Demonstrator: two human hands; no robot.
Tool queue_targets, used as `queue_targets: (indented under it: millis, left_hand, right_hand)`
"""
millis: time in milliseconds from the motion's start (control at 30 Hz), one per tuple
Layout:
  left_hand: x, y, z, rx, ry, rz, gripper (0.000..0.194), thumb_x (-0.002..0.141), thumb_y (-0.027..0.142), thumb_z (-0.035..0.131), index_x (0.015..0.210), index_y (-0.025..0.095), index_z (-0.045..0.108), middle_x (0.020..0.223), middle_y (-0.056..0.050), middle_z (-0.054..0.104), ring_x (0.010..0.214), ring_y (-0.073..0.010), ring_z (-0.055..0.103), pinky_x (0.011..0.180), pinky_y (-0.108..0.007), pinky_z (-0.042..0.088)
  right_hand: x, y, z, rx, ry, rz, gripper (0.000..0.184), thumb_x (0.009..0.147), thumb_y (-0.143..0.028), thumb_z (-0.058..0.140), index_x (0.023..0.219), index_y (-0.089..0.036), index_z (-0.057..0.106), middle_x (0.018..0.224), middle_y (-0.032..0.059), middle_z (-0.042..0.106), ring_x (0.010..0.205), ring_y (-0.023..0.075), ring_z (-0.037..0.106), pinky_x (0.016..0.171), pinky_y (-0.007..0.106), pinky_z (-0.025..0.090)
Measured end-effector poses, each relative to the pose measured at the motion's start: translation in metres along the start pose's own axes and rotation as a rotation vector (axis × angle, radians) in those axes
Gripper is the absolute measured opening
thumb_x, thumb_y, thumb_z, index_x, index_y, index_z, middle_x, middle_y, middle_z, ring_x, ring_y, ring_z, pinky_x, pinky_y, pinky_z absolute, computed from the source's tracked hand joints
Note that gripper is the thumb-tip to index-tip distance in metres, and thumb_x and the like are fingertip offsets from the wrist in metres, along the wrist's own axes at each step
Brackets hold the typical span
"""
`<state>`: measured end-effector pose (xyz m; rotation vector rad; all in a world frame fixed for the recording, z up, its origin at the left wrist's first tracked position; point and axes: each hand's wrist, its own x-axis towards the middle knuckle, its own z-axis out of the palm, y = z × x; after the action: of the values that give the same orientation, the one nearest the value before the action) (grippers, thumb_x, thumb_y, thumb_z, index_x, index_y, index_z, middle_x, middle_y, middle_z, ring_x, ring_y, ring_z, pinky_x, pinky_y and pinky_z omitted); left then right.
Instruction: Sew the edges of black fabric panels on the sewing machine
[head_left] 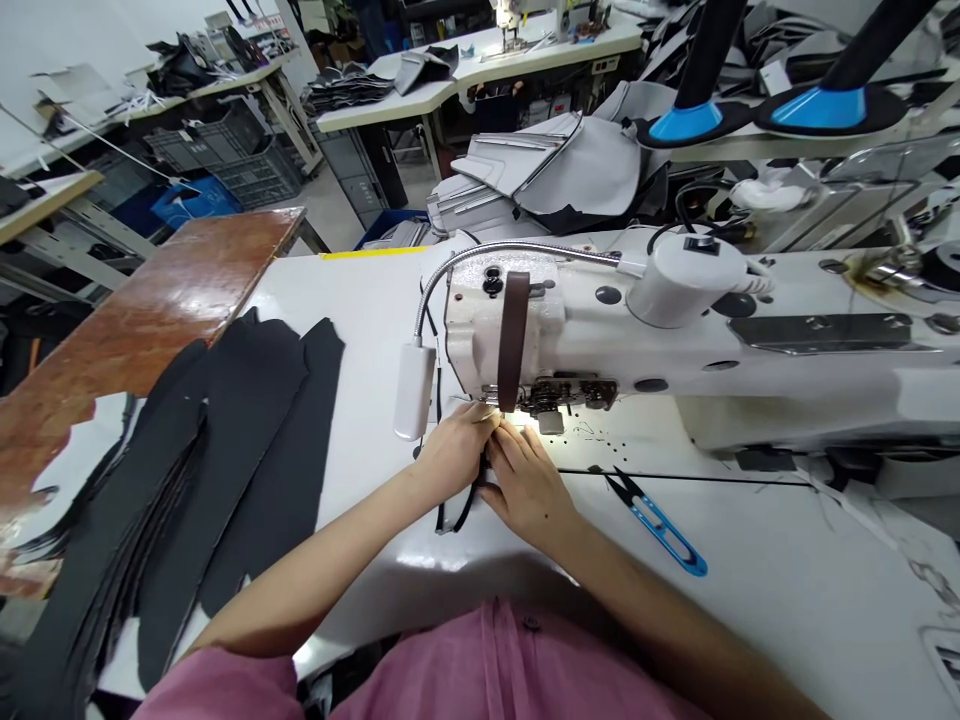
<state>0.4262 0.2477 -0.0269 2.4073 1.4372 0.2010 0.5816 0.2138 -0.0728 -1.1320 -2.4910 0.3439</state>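
Both hands meet at the needle area of a white sewing machine [570, 330], under its lamp light. My left hand [455, 447] is closed, fingertips pinched close to the presser foot. My right hand [529, 485] touches it from the right, fingers bent together and thumb tucked below. A narrow black strip [466, 508] runs out from between the hands and loops down on the white table; its upper end is hidden by the fingers. Blue thread snips [664, 525] lie to the right of my right hand, blades pointing toward the machine.
Stacked dark fabric pieces [255, 430] lie on the left, partly over a brown wooden table [187, 270]. A gooseneck lamp [415, 390] hangs left of the needle. Grey sewn pieces [555, 165] are heaped behind the machine; black thread cones with blue bases [686, 120] stand at back right.
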Motion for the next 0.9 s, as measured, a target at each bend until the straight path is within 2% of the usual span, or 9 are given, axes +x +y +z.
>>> queue_targets:
  millis: [267, 433, 633, 700, 767, 833, 900]
  left_hand:
    - [0.007, -0.006, -0.001, 0.012, -0.002, 0.031, 0.025, 0.079, 0.001, 0.042, 0.089, 0.015, 0.060, 0.098, -0.008, 0.063, 0.093, -0.0210, 0.057, 0.085, -0.033, 0.050]
    - [0.011, -0.006, -0.004, 0.024, -0.010, 0.039, 0.028, 0.077, -0.001, 0.042, 0.089, 0.016, 0.060, 0.096, -0.007, 0.065, 0.097, -0.0216, 0.057, 0.088, -0.033, 0.048]
    - [0.013, -0.006, -0.004, 0.016, 0.006, 0.028, 0.025, 0.074, -0.001, 0.044, 0.082, 0.016, 0.060, 0.095, -0.008, 0.065, 0.096, -0.0216, 0.057, 0.088, -0.033, 0.049]
    - [0.012, -0.006, -0.004, 0.004, 0.016, -0.003, 0.023, 0.074, 0.000, 0.046, 0.082, 0.016, 0.061, 0.094, -0.008, 0.065, 0.097, -0.0224, 0.058, 0.087, -0.033, 0.050]
    - [0.011, -0.007, -0.003, -0.016, 0.035, -0.056, 0.023, 0.073, 0.002, 0.048, 0.084, 0.016, 0.062, 0.095, -0.009, 0.065, 0.097, -0.0232, 0.059, 0.085, -0.034, 0.051]
    - [0.010, -0.008, -0.003, -0.038, 0.054, -0.107, 0.024, 0.072, 0.003, 0.050, 0.088, 0.016, 0.063, 0.097, -0.009, 0.064, 0.095, -0.0230, 0.060, 0.081, -0.033, 0.053]
    - [0.010, -0.008, -0.004, -0.049, 0.073, -0.142, 0.027, 0.069, 0.002, 0.053, 0.090, 0.016, 0.064, 0.097, -0.010, 0.063, 0.092, -0.0224, 0.061, 0.078, -0.032, 0.053]
  right_hand:
    - [-0.002, 0.001, 0.006, 0.011, 0.031, 0.004, 0.062, 0.084, -0.031, 0.061, 0.135, -0.003, 0.041, 0.134, 0.0229, 0.046, 0.131, 0.0324, 0.034, 0.109, 0.054, 0.031]
    - [0.000, 0.003, 0.006, 0.046, 0.032, -0.015, 0.056, 0.083, -0.026, 0.059, 0.131, -0.002, 0.044, 0.134, 0.0229, 0.045, 0.131, 0.0325, 0.034, 0.109, 0.053, 0.031]
    - [0.002, 0.001, -0.002, 0.075, 0.064, -0.056, 0.046, 0.084, -0.026, 0.057, 0.126, -0.008, 0.048, 0.127, 0.0204, 0.050, 0.127, 0.0315, 0.038, 0.102, 0.052, 0.037]
    - [0.001, 0.005, -0.008, 0.055, 0.102, -0.007, 0.033, 0.088, -0.027, 0.053, 0.117, -0.011, 0.053, 0.116, 0.0168, 0.056, 0.114, 0.0289, 0.048, 0.095, 0.048, 0.041]
    - [0.002, 0.017, -0.014, -0.048, 0.188, 0.141, 0.023, 0.091, -0.026, 0.047, 0.107, -0.012, 0.057, 0.103, 0.0140, 0.060, 0.101, 0.0270, 0.052, 0.093, 0.046, 0.041]
    - [0.003, 0.035, -0.021, -0.201, 0.262, 0.292, 0.022, 0.091, -0.023, 0.044, 0.103, -0.010, 0.058, 0.100, 0.0158, 0.060, 0.102, 0.0288, 0.051, 0.095, 0.048, 0.038]
    - [0.002, 0.054, -0.030, -0.296, 0.244, 0.323, 0.023, 0.089, -0.018, 0.043, 0.102, -0.009, 0.059, 0.103, 0.0185, 0.059, 0.103, 0.0305, 0.051, 0.094, 0.049, 0.038]
